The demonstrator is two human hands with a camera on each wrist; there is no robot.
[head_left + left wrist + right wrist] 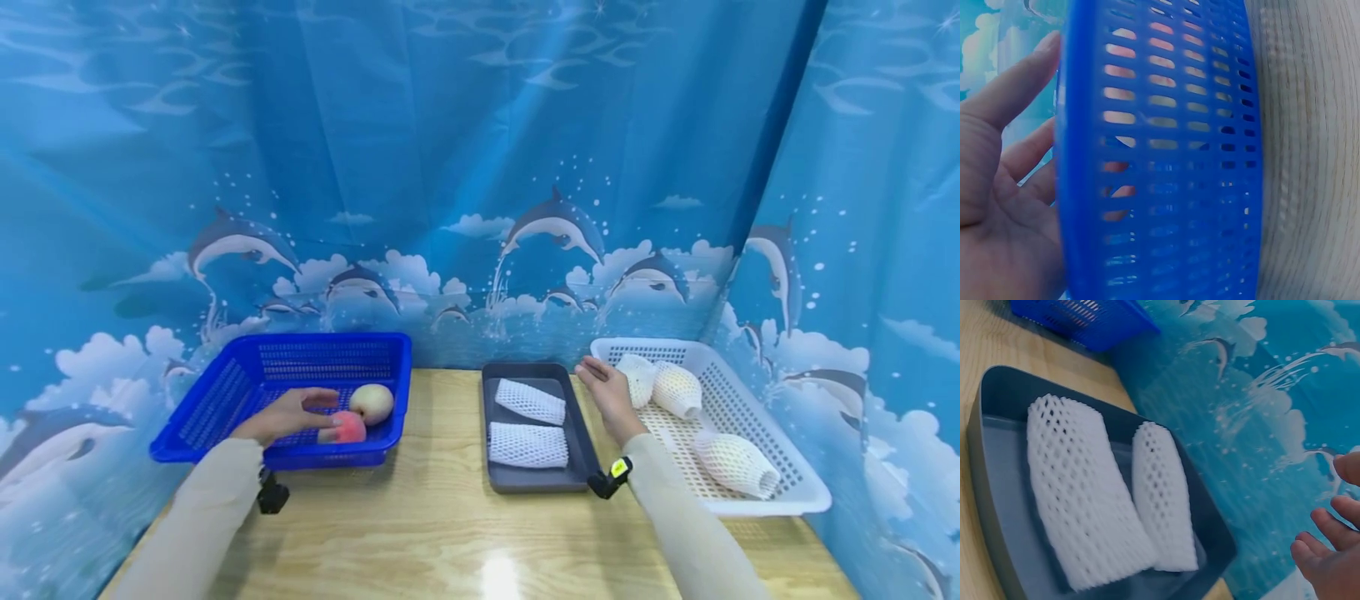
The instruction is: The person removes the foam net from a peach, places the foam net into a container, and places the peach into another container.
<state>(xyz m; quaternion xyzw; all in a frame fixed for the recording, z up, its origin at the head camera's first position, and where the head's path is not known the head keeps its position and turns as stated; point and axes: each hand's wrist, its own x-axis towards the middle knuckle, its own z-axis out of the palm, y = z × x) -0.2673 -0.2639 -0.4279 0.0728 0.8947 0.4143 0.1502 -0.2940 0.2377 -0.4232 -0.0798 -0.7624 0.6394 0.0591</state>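
Note:
My left hand (292, 414) reaches over the near rim of a blue basket (247, 367), its fingers spread around a pink-red peach (349, 427). A paler peach (371, 403) lies right beside that one. In the left wrist view, the thumb and fingers of the left hand (1010, 169) pass behind the basket wall (1166, 175), which partly hides them and the fruit. My right hand (609, 396) hovers between the grey tray (542, 482) and the white basket (795, 492), with relaxed fingers and nothing held. Two white foam net sleeves (1085, 494) lie flat in the tray.
Several foam-wrapped fruits (735, 463) sit in the white basket on the right. The wooden table (442, 517) carries both baskets and the tray. A blue curtain printed with dolphins (465, 167) hangs behind and at the sides.

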